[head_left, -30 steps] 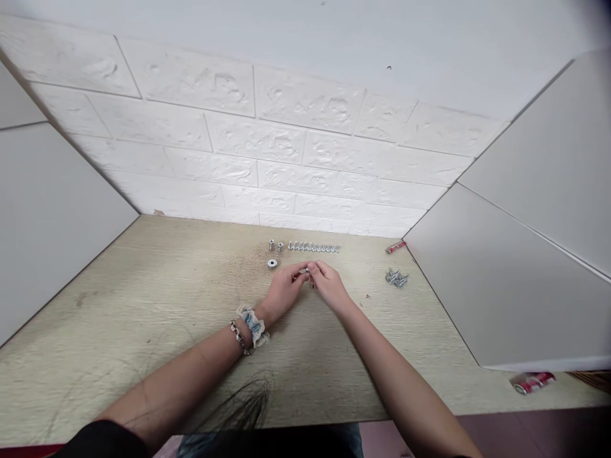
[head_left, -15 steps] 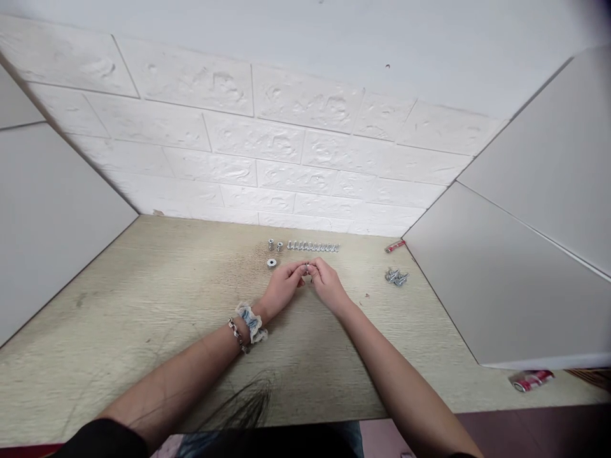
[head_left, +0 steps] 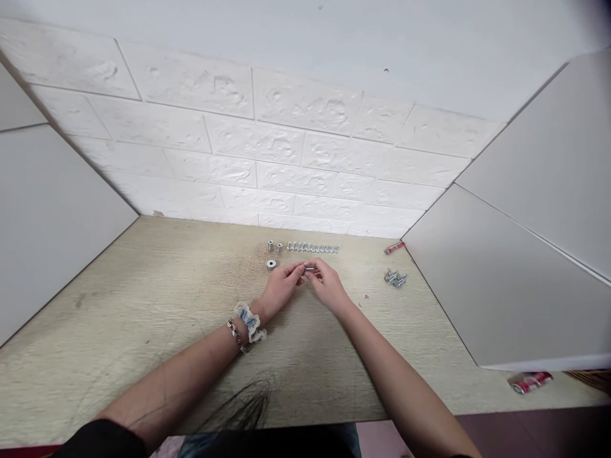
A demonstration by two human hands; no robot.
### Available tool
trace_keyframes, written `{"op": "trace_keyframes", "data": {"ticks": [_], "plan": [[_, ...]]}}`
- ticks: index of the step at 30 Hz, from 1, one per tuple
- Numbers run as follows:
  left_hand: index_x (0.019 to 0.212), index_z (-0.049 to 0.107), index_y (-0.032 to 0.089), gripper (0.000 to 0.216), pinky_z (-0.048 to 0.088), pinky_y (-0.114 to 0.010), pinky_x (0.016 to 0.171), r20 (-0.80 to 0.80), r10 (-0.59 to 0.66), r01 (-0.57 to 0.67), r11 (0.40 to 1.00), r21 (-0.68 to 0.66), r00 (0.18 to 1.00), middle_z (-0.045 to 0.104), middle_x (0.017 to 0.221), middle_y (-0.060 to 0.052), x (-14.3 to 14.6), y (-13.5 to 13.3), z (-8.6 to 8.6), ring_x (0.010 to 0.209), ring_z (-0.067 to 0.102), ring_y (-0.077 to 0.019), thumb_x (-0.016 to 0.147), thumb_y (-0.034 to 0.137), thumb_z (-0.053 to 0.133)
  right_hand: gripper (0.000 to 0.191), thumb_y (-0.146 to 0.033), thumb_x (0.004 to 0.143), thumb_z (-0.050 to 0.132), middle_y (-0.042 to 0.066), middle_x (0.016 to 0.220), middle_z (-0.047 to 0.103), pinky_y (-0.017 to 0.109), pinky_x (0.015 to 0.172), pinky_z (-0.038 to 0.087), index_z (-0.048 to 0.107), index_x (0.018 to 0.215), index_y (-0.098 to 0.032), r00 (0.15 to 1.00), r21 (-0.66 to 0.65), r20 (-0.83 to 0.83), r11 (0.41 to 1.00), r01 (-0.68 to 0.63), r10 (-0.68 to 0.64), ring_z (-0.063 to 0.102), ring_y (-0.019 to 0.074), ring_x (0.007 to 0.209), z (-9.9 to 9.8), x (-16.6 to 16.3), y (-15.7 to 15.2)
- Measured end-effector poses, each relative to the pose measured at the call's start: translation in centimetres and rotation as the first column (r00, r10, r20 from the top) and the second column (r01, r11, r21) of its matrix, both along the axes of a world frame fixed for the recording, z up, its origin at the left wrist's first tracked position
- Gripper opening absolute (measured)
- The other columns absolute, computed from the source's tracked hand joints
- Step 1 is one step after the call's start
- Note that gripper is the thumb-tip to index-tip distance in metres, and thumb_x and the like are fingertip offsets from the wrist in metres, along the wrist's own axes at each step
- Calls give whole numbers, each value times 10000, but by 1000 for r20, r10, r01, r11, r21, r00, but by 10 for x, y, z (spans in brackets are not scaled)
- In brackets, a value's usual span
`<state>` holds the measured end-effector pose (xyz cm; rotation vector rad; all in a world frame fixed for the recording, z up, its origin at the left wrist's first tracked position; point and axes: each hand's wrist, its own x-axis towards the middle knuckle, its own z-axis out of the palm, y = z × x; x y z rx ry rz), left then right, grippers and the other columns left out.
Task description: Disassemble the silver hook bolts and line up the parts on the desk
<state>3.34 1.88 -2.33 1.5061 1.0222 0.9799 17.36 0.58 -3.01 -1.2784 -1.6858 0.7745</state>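
Fingertips of both hands meet over the middle of the table around a small silvery bolt [head_left: 310,268], its thin shank showing between them. My left hand [head_left: 281,284] pinches one end, with its finger and thumb partly hiding that end. From the other side, my right hand [head_left: 327,286] is closed on the bolt too. Just beyond the hands is a row of several small metal bolts [head_left: 312,248]. Two short threaded metal pieces [head_left: 275,247] stand left of that row. A round metal washer-like disc [head_left: 271,264] with a dark centre lies near my left hand.
A small pile of metal bolts [head_left: 396,278] lies to the right on the wooden table [head_left: 157,305]. One red battery-like cylinder [head_left: 394,247] rests by the right panel [head_left: 477,267], another red cylinder [head_left: 531,381] near the front right. A white brick-pattern wall [head_left: 277,133] closes off the back.
The fingers have shifted slightly, and more of the bolt's shank now shows lying sideways between the two hands. The things on the table have stayed where they were.
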Motion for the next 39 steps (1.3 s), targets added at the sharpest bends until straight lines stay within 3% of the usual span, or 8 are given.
{"op": "trace_keyframes", "data": {"ticks": [6,10,16,20,23,29,33,39], "plan": [[1029,675,140,398,434,-234,614,12,13,-13,1000,-2,1000,626,698,-18,0,-1,2,615,517,-115,795,402,489,220,-224,733,500,38,986,575,272,701,432,500,953,-215,997,5,-57,998,61,-61,535,150,846,0,-3,-4],[1052,663,156,398,455,-250,647,-12,18,-18,999,37,1000,649,742,-25,1,-2,-3,648,550,-129,788,417,518,219,-415,782,505,1,771,553,256,621,392,482,835,-204,985,-59,-60,985,161,-165,493,138,692,3,-2,-4],[1029,673,190,313,475,-273,742,-68,17,-4,983,185,998,684,908,-58,1,-3,-8,787,598,-158,816,349,508,420,-538,827,388,9,676,572,257,662,383,569,684,-187,994,-151,-103,989,6,-21,522,151,701,-2,-2,-1],[1004,679,194,278,466,-285,777,-106,32,-10,979,203,994,688,924,-56,1,-2,-7,837,601,-170,814,309,512,451,-554,827,368,1,607,512,254,617,366,529,627,-183,990,-163,-124,986,44,-65,478,138,628,-6,-5,1],[986,681,191,258,460,-288,786,-116,61,-35,977,211,991,686,945,-58,0,-1,-6,846,600,-170,803,291,529,416,-537,834,364,3,655,519,260,641,368,538,693,-186,988,-159,-144,987,27,-51,476,137,653,-7,-4,1],[980,669,162,265,465,-295,765,-115,100,-80,983,165,988,681,901,-66,0,-1,-6,801,597,-167,777,296,563,340,-497,833,388,-12,662,497,253,594,353,498,716,-197,994,-157,-110,987,9,-27,442,123,608,-8,-1,3],[1086,625,163,346,478,-286,727,-93,73,-63,992,108,993,661,807,-44,0,-1,-8,732,598,-150,790,319,538,269,-450,826,425,-28,646,492,246,576,352,494,773,-196,991,-171,-135,985,-26,3,442,109,579,-10,1,4],[1044,632,174,324,481,-267,699,-20,31,-31,999,11,999,656,833,-38,0,0,-9,693,589,-127,798,358,528,238,-410,808,461,-23,644,521,243,548,359,518,856,-185,986,-219,-168,975,-37,-1,468,108,565,-10,2,6]]}}
